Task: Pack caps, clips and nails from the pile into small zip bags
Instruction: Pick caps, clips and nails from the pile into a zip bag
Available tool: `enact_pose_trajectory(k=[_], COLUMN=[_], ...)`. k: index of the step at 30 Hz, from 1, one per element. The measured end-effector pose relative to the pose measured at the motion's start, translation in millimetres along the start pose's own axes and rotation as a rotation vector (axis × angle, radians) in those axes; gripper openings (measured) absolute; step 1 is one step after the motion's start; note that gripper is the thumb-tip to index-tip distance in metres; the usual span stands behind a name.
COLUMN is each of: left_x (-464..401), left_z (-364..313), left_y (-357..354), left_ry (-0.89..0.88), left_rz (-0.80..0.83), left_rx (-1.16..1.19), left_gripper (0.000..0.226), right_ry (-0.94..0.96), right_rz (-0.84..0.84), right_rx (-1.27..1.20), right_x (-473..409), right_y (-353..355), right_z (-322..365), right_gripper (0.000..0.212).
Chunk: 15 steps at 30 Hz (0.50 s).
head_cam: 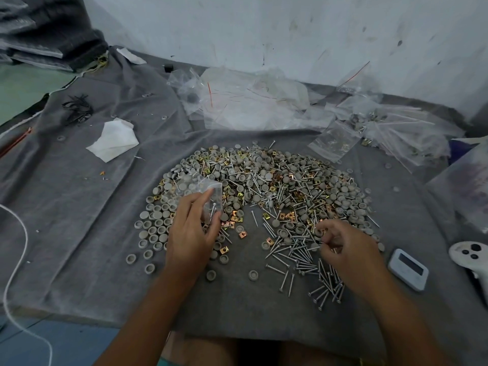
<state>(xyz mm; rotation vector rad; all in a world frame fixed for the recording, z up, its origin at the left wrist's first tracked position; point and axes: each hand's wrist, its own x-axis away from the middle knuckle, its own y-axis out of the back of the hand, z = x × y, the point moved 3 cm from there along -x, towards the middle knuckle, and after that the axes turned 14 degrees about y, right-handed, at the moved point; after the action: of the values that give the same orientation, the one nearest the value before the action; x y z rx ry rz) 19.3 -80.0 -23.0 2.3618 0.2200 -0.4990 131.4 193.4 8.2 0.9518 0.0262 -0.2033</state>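
A wide pile (266,186) of grey caps, gold clips and silver nails spreads in an arc over the grey cloth (87,207). My left hand (191,233) holds a small clear zip bag (203,191) above the pile's left side; a nail shows inside the bag. My right hand (346,247) hovers over the loose nails (303,260) at the right, its fingers curled and pinching small pieces at the fingertips. Single caps (153,233) lie scattered at the lower left.
Empty zip bags (250,101) lie heaped by the wall; filled bags (390,130) pile up at the right. A white tissue (113,141) and black ties (78,108) lie left. A white timer (408,269) and a white controller (472,257) sit at right.
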Motion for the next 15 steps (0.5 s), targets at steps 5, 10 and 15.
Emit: enact_pose_trajectory(k=[5,10,15], left_x=[0,0,0], left_z=[2,2,4], left_y=[-1,-2,-3], left_ry=[-0.003,-0.011,0.011], left_rz=[-0.001,-0.014,-0.024], left_rx=[-0.001,0.001,0.003], left_gripper=[0.051,0.052,0.052], right_ry=[0.016,-0.004,0.019], right_rz=[0.048,0.003,0.029], right_rx=[0.083,0.109,0.109], right_x=[-12,-19,-17], right_y=[-19,-24,-21], right_z=[7,6,8], right_gripper=[0.022,0.007,0.016])
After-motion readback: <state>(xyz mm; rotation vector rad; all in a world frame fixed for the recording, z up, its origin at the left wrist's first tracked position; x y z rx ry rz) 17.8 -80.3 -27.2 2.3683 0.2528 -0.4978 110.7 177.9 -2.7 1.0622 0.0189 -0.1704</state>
